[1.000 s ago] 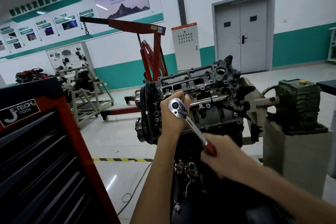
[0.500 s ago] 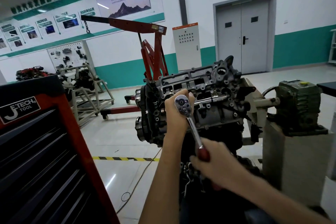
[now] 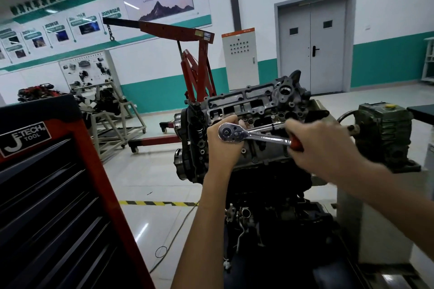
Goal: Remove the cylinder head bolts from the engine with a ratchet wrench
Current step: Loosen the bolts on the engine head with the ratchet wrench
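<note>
At 12 o'clock, on its stand — engine (image 3: 258, 105): the cylinder head face is turned toward the person and has many dark round holes. I cannot tell which of them have a bolt inside.
Ratchet wrench (image 3: 256, 135): its round head is in front of the head face, and the handle runs out toward 3 o'clock and a little down. A bright extension bar (image 3: 266, 126) goes from behind the wrench head into the casting.
Cylinder head bolts: the one being worked is hidden at the far end of the extension bar. No loose bolt shows.
Left hand (image 3: 222, 148): the fingers are curled round the drive end just behind the wrench head, steadying it close to the engine.
Right hand (image 3: 324, 150): it is clenched round the red grip at the end of the handle, at 3 o'clock of the left hand. It is blurred.
Step in hand: by my judgement one bolt is being turned out, and the handle is near level in its swing.
Next move: it calls for a stroke in the loosening sense, then ratcheting back for a fresh one. The left hand should hold the extension straight on the bolt — if it tilts, the socket may slip off.
Around: a red and black tool cabinet (image 3: 54, 171) is at 8 o'clock, and a red engine hoist (image 3: 187, 37) is at 11 o'clock behind the engine.
</note>
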`<state>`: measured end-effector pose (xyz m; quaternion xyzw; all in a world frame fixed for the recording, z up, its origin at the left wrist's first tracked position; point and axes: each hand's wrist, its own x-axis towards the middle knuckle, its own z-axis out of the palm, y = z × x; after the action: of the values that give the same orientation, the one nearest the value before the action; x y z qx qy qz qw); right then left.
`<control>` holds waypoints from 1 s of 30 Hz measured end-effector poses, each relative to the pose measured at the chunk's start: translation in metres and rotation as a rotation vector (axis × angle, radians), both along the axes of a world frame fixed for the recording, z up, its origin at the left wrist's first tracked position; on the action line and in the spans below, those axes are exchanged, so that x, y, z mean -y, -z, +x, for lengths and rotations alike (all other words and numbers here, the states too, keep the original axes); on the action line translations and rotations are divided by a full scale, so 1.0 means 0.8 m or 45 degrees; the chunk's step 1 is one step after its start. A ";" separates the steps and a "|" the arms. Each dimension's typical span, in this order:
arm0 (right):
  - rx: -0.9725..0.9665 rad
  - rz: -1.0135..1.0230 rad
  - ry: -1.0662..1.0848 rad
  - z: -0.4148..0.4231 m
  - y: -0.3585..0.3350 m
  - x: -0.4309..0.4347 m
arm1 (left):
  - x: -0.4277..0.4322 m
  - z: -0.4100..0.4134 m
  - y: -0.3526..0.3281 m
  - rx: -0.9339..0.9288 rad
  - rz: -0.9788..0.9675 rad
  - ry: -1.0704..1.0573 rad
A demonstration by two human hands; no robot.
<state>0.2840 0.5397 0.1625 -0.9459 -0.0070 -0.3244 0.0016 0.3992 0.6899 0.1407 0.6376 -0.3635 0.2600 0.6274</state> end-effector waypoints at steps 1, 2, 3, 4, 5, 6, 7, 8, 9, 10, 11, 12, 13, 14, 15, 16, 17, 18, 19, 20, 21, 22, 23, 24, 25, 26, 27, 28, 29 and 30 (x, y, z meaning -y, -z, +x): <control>-0.070 0.105 -0.010 -0.001 0.020 -0.012 | 0.002 -0.001 0.002 -0.023 -0.053 -0.002; -0.147 0.268 -0.051 -0.004 0.041 -0.028 | 0.004 -0.003 0.002 -0.015 -0.074 -0.005; -0.236 0.485 -0.139 -0.006 0.059 -0.048 | 0.008 -0.005 0.002 0.002 -0.078 0.008; -0.312 0.725 -0.277 -0.008 0.075 -0.069 | 0.010 -0.005 0.003 0.007 -0.087 0.033; -0.360 0.952 -0.448 -0.008 0.086 -0.089 | 0.012 -0.006 0.003 -0.004 -0.102 0.064; -0.387 1.121 -0.599 -0.008 0.093 -0.105 | 0.013 -0.005 0.003 -0.006 -0.113 0.077; -0.392 1.208 -0.680 -0.006 0.097 -0.114 | 0.012 -0.005 0.004 -0.003 -0.119 0.087; -0.393 1.194 -0.676 -0.005 0.096 -0.113 | 0.011 -0.004 0.003 -0.014 -0.119 0.097; -0.391 1.109 -0.609 -0.003 0.092 -0.103 | 0.007 0.000 0.003 -0.029 -0.104 0.094; -0.402 0.960 -0.514 -0.003 0.083 -0.088 | 0.002 0.003 0.002 -0.031 -0.063 0.068; -0.422 0.764 -0.422 -0.004 0.071 -0.069 | -0.003 0.005 0.001 -0.019 -0.008 0.046; -0.433 0.562 -0.350 -0.004 0.055 -0.049 | -0.007 0.007 0.000 -0.007 0.037 0.041; -0.409 0.359 -0.291 -0.004 0.035 -0.029 | -0.011 0.009 -0.003 -0.009 0.059 0.056; -0.340 0.167 -0.233 -0.004 0.012 -0.012 | -0.014 0.011 -0.006 0.002 0.078 0.057; -0.228 0.005 -0.181 -0.002 -0.011 0.001 | -0.016 0.011 -0.010 0.026 0.094 0.053; -0.092 -0.110 -0.138 0.001 -0.030 0.011 | -0.016 0.010 -0.013 0.055 0.114 0.048; 0.015 -0.185 -0.101 0.004 -0.042 0.015 | -0.015 0.010 -0.013 0.071 0.118 0.050; 0.062 -0.217 -0.073 0.005 -0.047 0.016 | -0.014 0.011 -0.012 0.053 0.096 0.044; 0.056 -0.207 -0.054 0.005 -0.042 0.012 | -0.013 0.010 -0.008 0.014 0.045 0.028; 0.016 -0.157 -0.053 0.005 -0.028 0.005 | -0.012 0.009 -0.004 -0.036 -0.025 0.007; -0.024 -0.081 -0.068 0.003 -0.007 -0.006 | -0.012 0.008 0.000 -0.084 -0.103 -0.004; -0.065 0.030 -0.087 0.001 0.017 -0.021 | -0.011 0.006 0.002 -0.117 -0.155 -0.016; -0.127 0.184 -0.117 0.000 0.040 -0.040 | -0.009 0.004 0.003 -0.110 -0.181 -0.022; -0.218 0.379 -0.174 -0.001 0.060 -0.061 | -0.006 0.001 0.004 -0.093 -0.192 -0.019; -0.310 0.605 -0.275 0.000 0.076 -0.083 | -0.001 -0.002 0.003 -0.087 -0.211 -0.010; -0.356 0.828 -0.408 0.001 0.089 -0.102 | 0.003 -0.006 0.002 -0.094 -0.239 0.011; -0.361 0.989 -0.518 0.002 0.096 -0.116 | 0.005 -0.008 0.002 -0.091 -0.247 0.024; -0.344 1.061 -0.575 0.004 0.101 -0.121 | 0.005 -0.009 0.001 -0.074 -0.228 0.035; -0.330 1.044 -0.581 0.003 0.099 -0.119 | 0.003 -0.008 0.001 -0.052 -0.189 0.038; -0.323 0.948 -0.536 0.002 0.093 -0.109 | -0.001 -0.005 0.001 -0.046 -0.145 0.035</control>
<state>0.2856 0.6266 0.0881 -0.8911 -0.0818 -0.1788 0.4089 0.3949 0.6905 0.1399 0.6006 -0.3454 0.2601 0.6726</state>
